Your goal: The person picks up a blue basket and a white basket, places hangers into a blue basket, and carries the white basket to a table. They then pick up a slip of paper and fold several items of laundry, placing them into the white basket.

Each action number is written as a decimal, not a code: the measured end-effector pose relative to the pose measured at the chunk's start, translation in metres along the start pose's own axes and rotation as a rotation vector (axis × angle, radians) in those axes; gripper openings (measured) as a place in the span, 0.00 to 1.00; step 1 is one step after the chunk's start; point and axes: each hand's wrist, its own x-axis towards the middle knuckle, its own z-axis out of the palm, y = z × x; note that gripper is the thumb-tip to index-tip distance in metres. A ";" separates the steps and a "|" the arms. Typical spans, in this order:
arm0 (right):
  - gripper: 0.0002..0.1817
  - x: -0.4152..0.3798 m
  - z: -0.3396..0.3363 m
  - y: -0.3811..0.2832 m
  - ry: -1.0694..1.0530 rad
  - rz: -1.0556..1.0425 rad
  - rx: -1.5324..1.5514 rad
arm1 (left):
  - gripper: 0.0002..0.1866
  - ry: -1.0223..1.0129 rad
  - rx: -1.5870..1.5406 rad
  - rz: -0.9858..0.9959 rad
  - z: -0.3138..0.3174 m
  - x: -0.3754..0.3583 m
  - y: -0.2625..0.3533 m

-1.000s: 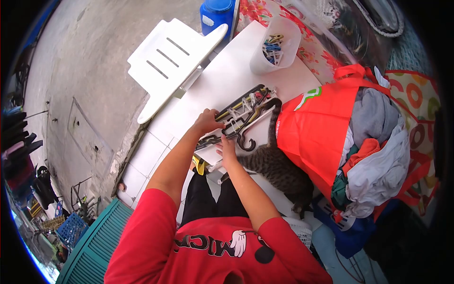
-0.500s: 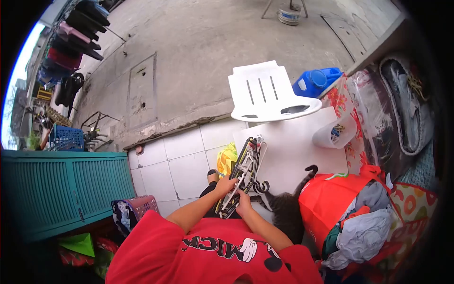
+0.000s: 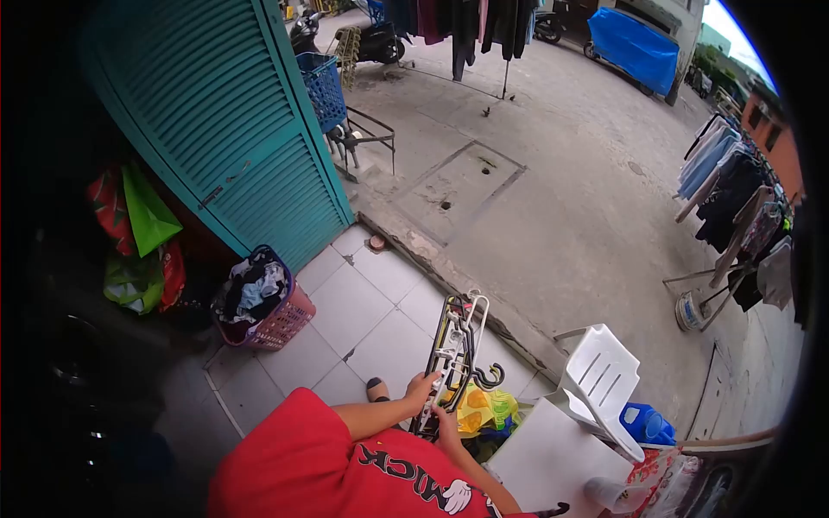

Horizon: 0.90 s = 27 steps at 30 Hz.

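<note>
A bundle of black and white hangers (image 3: 456,352) is held upright in front of the red shirt, with its hooks at the upper right. My left hand (image 3: 420,393) is closed round the left side of the bundle. Lower down on the right side, my right hand (image 3: 446,425) grips the same hangers. Just behind them lies a yellow patterned bag or cloth (image 3: 485,409), beside a white table (image 3: 553,457).
A pink basket of clothes (image 3: 281,324) stands on the tiles at left, near a teal louvred door (image 3: 250,173). A white plastic chair (image 3: 600,380) and blue container (image 3: 646,425) are at right. Clothes hang on racks outside.
The view has swung left, bringing the teal door and pink basket closer to the centre. The red bag of clothes has left the view. Both hands still hold the hangers.
</note>
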 end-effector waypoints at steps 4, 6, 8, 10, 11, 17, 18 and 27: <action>0.20 0.048 0.068 0.011 -0.056 -0.073 -0.278 | 0.16 0.193 -0.171 0.022 -0.073 0.023 0.053; 0.21 0.069 0.104 0.017 -0.130 -0.084 -0.364 | 0.16 0.245 -0.241 0.075 -0.111 0.041 0.076; 0.20 0.089 0.145 0.008 -0.214 -0.029 -0.408 | 0.16 0.295 -0.309 0.149 -0.136 0.042 0.108; 0.18 0.113 0.174 0.003 -0.255 -0.054 -0.545 | 0.15 0.353 -0.340 0.167 -0.155 0.052 0.138; 0.18 0.128 0.183 0.003 -0.250 -0.101 -0.661 | 0.15 0.294 -0.390 0.188 -0.165 0.060 0.149; 0.22 0.171 0.256 -0.076 -0.431 -0.004 -0.583 | 0.11 0.238 -0.503 0.336 -0.155 0.080 0.254; 0.25 0.182 0.265 -0.090 -0.456 -0.010 -0.596 | 0.12 0.219 -0.484 0.376 -0.154 0.088 0.267; 0.26 0.303 0.339 -0.213 -0.503 -0.085 -0.499 | 0.13 0.310 -0.198 0.586 -0.112 0.164 0.369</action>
